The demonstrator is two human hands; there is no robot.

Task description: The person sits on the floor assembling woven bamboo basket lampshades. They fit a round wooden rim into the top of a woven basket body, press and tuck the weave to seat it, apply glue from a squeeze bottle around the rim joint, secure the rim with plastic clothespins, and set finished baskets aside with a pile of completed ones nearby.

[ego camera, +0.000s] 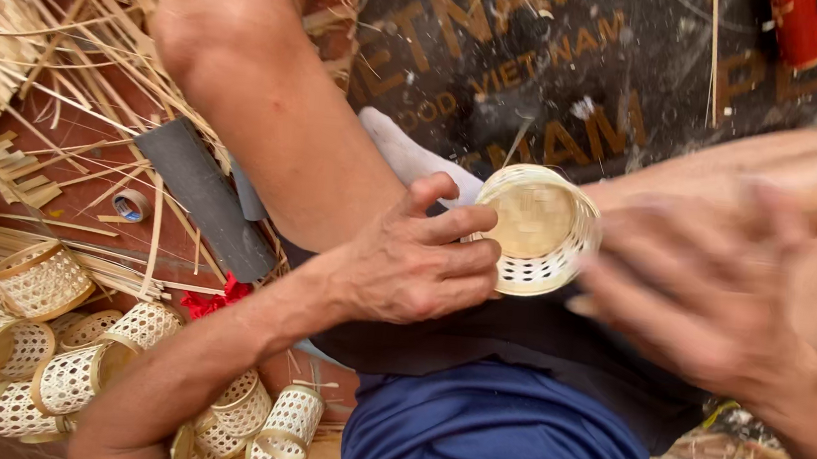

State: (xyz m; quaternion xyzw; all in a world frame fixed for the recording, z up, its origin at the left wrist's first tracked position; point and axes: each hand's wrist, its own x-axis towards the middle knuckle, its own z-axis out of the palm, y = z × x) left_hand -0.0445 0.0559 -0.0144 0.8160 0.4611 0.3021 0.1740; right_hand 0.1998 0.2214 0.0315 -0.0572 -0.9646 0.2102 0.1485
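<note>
My left hand (420, 261) grips a small round woven bamboo basket (535, 232) by its left side, its flat bottom facing up toward me. My right hand (698, 277) is blurred just to the basket's right, fingers spread and pointing toward it; whether it touches the rim I cannot tell. The basket sits over my lap, above dark shorts (498, 438) and between my bare legs.
Several finished small woven baskets (68, 346) are piled at lower left. Loose bamboo strips (38, 34) cover the upper left floor. A dark flat blade-like tool (202, 195), a tape roll (131, 205), a red scrap (212, 300) and a dark printed mat (544, 63) lie around.
</note>
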